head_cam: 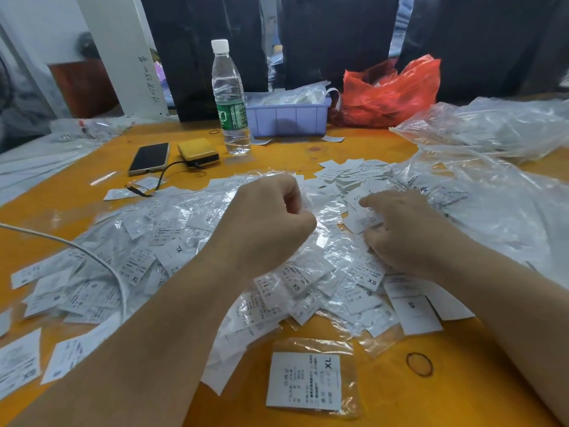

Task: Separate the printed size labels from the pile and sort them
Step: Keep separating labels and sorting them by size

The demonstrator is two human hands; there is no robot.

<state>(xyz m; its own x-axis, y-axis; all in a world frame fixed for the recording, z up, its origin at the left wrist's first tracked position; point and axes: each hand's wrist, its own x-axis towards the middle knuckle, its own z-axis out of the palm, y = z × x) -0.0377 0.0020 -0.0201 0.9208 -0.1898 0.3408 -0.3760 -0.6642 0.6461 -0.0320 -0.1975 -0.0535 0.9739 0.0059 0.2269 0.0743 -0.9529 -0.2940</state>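
A wide pile of white printed size labels in clear sleeves (172, 241) covers the middle of the orange table (308, 149). My left hand (264, 223) hovers over the pile with its fingers curled, pinching a clear sleeve (323, 208) at its fingertips. My right hand (406, 232) rests on the pile to the right, fingers curled round a few white labels (360, 220). A separate XL label (304, 382) lies alone near the front edge. An S label (415, 312) lies at the pile's right front. A loose heap of bare labels (354, 174) sits behind my hands.
A water bottle (229, 97), a phone (150, 158) and a yellow power bank (198, 152) with a cable stand at the back left. Behind them are a purple bin (289, 118) and a red bag (391, 94). Clear plastic bags (480, 192) fill the right side. A rubber band (419, 364) lies front right.
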